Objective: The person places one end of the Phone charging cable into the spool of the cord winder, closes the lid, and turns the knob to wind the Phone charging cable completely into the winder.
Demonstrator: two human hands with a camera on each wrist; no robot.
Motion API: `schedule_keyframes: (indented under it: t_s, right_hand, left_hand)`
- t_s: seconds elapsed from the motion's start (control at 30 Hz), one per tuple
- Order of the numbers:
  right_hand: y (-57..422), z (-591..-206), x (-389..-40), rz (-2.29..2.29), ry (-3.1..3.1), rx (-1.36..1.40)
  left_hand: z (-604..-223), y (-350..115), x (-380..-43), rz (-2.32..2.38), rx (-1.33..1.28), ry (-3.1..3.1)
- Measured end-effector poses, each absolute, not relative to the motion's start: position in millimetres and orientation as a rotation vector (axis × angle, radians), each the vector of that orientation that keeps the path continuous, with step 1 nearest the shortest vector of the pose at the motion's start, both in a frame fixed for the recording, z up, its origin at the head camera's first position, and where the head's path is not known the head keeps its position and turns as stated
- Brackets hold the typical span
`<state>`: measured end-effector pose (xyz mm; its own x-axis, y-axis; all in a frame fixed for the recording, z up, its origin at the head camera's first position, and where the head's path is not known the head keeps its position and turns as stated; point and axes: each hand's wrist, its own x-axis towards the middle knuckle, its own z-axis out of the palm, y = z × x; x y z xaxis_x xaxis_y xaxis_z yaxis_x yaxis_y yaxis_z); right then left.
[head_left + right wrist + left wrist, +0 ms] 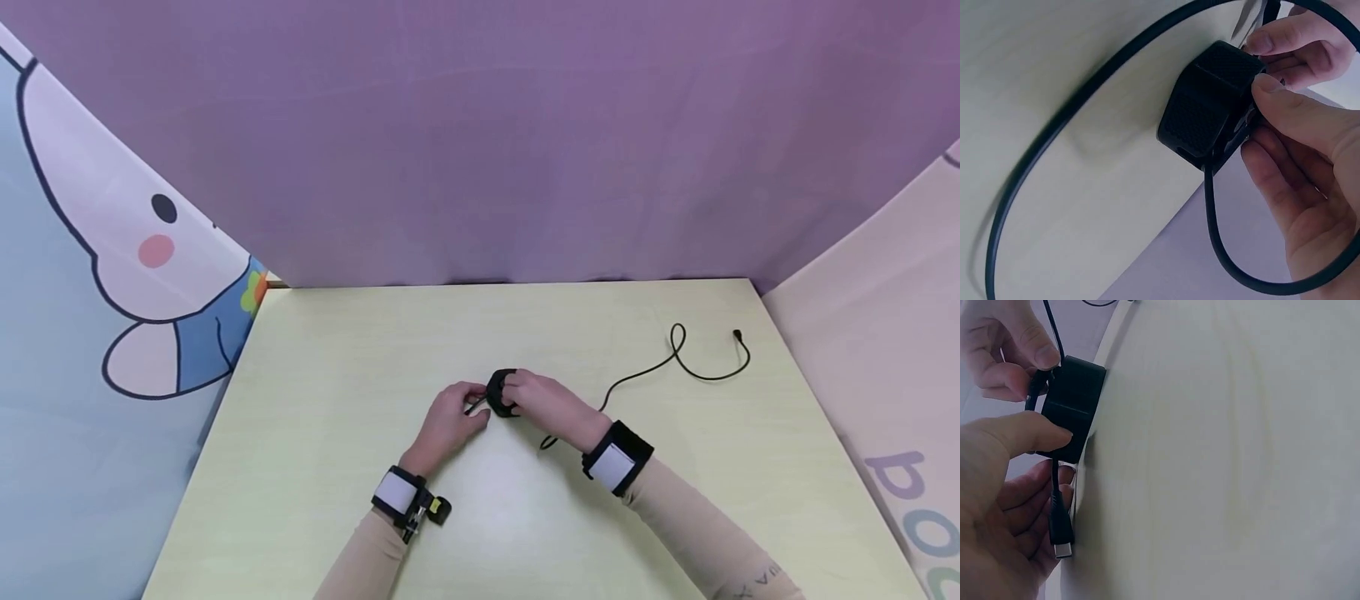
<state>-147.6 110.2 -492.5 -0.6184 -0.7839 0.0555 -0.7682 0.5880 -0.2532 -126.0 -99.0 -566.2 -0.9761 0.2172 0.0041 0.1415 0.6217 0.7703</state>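
A black faceted block [498,393], with a black cable [1210,212] running into it, is between both hands above the table. My left hand [450,421] holds its left side; in the left wrist view the thumb lies against the block. A short cable end with a USB-C plug [1061,531] hangs out beside the curled left fingers. From the other side my right hand [551,404] grips the block, thumb on its edge in the right wrist view. The right fingers partly hide the block's open side, and what lies inside it is unclear.
The pale table [360,342] extends around the hands. Toward its right rear the rest of the cable lies loose with one loop, ending in a small black plug [737,334]. A purple curtain [480,167] stands behind, with printed cloth [150,358] at the left side.
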Motion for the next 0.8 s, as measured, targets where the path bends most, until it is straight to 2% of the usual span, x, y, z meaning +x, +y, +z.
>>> schedule_keyframes:
  t_s: [0.43,0.8]
  right_hand:
    - [108,-501,-144,-0.423,2.8,-1.412]
    - [103,-505,-136,-0.264,2.873,-1.415]
  left_hand:
    - [-561,-98,-125,1.296,0.304,2.747]
    - [-561,-99,-126,1.266,0.291,2.775]
